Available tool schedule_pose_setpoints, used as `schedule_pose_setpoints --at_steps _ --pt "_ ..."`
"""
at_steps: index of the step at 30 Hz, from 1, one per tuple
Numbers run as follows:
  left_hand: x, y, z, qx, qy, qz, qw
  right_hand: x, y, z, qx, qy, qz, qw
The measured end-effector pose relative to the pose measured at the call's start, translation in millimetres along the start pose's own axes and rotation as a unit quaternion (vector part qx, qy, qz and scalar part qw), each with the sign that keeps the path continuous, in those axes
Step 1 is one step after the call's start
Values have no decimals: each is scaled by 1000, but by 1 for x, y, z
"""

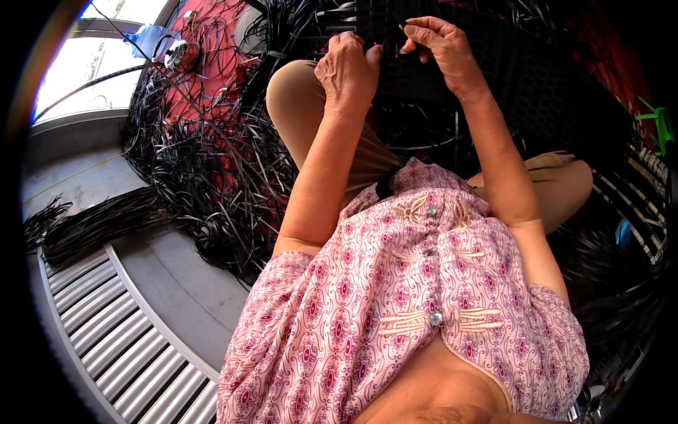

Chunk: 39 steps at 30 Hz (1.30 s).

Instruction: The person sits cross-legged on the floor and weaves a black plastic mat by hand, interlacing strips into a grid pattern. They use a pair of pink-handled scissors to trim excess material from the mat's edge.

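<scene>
In front of my legs stands a dark woven panel [522, 85] of flat black strips, with a few light metal bars [342, 18] showing at its left end. My left hand [348, 69] is curled closed beside those bars, at the panel's edge; what its fingers grip is hidden. Up to the right of it, my right hand [445, 53] has thumb and forefinger pinched together. Whatever lies in that pinch is too small and dark to make out. A gap separates the two hands.
Loose black strips [212, 152] lie tangled over a red surface [212, 42] on the left. A bundle of strips [106, 222] rests on a slatted metal frame [134, 339]. A bright green plastic thing [660, 127] stands at the far right, near more black strips [600, 275].
</scene>
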<state>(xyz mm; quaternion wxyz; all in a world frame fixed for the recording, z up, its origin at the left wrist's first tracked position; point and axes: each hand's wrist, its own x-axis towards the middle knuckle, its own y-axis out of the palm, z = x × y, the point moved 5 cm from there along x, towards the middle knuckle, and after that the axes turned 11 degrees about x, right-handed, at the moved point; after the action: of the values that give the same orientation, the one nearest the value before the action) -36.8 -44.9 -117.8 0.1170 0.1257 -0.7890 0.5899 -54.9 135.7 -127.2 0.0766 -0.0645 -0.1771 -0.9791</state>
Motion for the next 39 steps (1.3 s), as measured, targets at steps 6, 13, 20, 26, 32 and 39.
schedule_pose_setpoints --at_steps 6,13,20,26,32,39 --pt "5 1 -6 42 12 7 999 1 5 -2 -10 6 8 1000" --pt "8 -5 -9 33 33 8 999 1 16 1 -214 1 -14 977" --pt "16 13 21 -220 -43 64 972 8 23 2 -335 6 -5 942" --pt "16 18 22 -350 -73 113 927 9 20 1 -351 20 10 936" --pt "14 11 22 -346 -41 86 933 11 37 11 -451 6 10 892" --pt "5 28 28 -404 -31 44 913 12 44 7 -500 -36 7 865"
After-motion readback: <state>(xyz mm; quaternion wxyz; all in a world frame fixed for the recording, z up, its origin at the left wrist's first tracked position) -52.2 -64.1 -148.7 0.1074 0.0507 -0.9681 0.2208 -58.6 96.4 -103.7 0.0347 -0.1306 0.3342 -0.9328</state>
